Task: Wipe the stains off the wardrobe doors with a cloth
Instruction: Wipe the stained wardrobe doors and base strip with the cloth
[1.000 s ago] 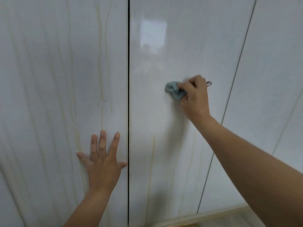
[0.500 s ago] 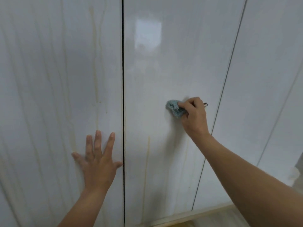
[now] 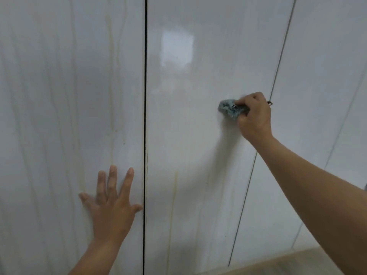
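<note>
Your left hand (image 3: 113,211) lies flat on the left door (image 3: 59,96), low down, thumb just beside the gap (image 3: 145,96) that parts it from the middle door (image 3: 188,155). Your right hand (image 3: 255,118) is higher, near the middle door's right edge, pressing the cloth (image 3: 228,109) to the panel (it sticks out left of your fingers). A third door (image 3: 327,76) stands further right, with the floor (image 3: 297,262) below.

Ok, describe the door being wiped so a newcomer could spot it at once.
Find the dark vertical gap down the glossy white wardrobe front; the door lies just right of it, ending at a thinner seam. Only this door shows a bright square reflection near its top and has the right hand holding a crumpled grey-blue cloth against it.
</note>
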{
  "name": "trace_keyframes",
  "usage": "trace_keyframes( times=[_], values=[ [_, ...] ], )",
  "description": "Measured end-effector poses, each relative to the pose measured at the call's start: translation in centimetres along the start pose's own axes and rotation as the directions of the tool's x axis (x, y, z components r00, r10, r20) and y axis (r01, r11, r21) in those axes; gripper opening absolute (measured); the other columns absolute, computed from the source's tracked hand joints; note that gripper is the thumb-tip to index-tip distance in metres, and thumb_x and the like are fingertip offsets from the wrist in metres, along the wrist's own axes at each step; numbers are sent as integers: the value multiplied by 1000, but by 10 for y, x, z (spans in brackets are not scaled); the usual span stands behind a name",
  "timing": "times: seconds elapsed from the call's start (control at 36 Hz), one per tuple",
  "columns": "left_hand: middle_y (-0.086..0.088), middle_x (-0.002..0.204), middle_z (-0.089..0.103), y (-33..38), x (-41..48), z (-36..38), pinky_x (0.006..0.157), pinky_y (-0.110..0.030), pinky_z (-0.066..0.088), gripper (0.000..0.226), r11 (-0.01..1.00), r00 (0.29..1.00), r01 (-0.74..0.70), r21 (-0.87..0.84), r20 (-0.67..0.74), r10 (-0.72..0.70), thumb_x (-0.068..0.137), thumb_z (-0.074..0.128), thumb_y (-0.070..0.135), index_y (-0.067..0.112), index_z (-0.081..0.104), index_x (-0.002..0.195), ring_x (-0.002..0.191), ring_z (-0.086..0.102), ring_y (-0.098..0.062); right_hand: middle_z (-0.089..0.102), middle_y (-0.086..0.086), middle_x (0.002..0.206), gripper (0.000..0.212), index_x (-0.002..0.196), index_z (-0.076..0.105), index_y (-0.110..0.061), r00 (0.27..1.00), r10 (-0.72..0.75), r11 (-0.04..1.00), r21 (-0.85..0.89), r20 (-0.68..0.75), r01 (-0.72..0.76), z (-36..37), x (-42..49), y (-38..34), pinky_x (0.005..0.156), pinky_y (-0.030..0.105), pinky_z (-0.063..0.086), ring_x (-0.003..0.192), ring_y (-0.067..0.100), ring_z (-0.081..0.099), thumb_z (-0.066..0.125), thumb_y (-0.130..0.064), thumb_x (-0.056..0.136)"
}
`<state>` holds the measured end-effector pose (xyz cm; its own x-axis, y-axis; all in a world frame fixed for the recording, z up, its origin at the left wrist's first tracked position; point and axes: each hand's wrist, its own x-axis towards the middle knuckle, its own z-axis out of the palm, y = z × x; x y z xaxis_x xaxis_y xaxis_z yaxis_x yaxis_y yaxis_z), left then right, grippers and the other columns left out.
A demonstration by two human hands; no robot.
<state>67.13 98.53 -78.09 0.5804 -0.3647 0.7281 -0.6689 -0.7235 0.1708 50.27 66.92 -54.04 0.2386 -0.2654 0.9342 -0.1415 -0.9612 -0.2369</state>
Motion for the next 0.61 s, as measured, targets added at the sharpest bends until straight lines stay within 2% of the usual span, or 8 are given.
trace_keyframes(
  times=[0.11, 0.17, 0.25, 0.33, 0.39, 0.47, 0.61],
  values=[
    [-15, 171, 16, 1, 1, -1, 97, -93, 12, 146, 1000, 1000, 2, 3, 1, -2, 36, 103, 45, 32, 26, 160, 158, 7, -39, 57, 19, 95, 22, 90, 72, 3, 1000, -14, 1000, -17, -19, 14, 19, -46, 9, 78, 22, 34, 88, 33, 58, 54, 5, 77],
    [-15, 171, 17, 1, 1, 0, 97, -92, 12, 146, 1000, 1000, 4, 3, 12, -4, 36, 103, 45, 31, 27, 159, 158, 8, -40, 55, 17, 93, 19, 89, 71, 3, 1000, -26, 999, -31, 7, 26, 30, -88, 17, 79, 26, 36, 87, 34, 56, 56, 6, 79],
    [-16, 170, 17, 1, 1, 1, 98, -92, 11, 144, 1000, 1000, 14, -4, 11, -14, 35, 103, 45, 31, 29, 158, 158, 8, -40, 54, 11, 95, 25, 93, 71, 1, 991, -15, 1000, -25, 135, 19, 35, -133, 25, 77, 34, 43, 88, 33, 53, 55, 12, 78],
    [-16, 170, 17, 2, 1, 1, 99, -91, 10, 143, 1000, 1000, 10, 1, 0, -10, 36, 103, 43, 31, 30, 159, 158, 7, -40, 57, 11, 94, 28, 96, 74, 2, 974, -36, 998, -43, 222, 47, 25, -118, 30, 80, 25, 37, 87, 33, 56, 59, 16, 77],
    [-16, 170, 17, 2, 1, 1, 98, -92, 10, 145, 1000, 1000, 5, 6, -2, -5, 35, 103, 42, 30, 29, 159, 158, 7, -39, 58, 10, 96, 30, 97, 75, 1, 982, -14, 998, -54, 190, 24, 18, -98, 30, 81, 21, 38, 89, 29, 56, 61, 18, 77],
    [-16, 171, 16, 2, 0, 0, 98, -92, 11, 146, 1000, 1000, -2, 13, -3, 2, 36, 103, 42, 30, 27, 159, 158, 7, -39, 52, 3, 100, 34, 98, 74, 0, 994, 36, 999, -20, 105, -34, 17, -85, 24, 83, 5, 33, 92, 24, 52, 55, 20, 78],
    [-16, 171, 14, 1, 0, -1, 99, -92, 10, 144, 1000, 1000, 0, 17, -1, 0, 38, 102, 45, 30, 27, 160, 158, 6, -40, 51, 9, 103, 29, 95, 71, 1, 995, 53, 999, -7, 85, -53, 36, -128, 30, 83, 12, 35, 93, 24, 50, 59, 21, 78]
  ],
)
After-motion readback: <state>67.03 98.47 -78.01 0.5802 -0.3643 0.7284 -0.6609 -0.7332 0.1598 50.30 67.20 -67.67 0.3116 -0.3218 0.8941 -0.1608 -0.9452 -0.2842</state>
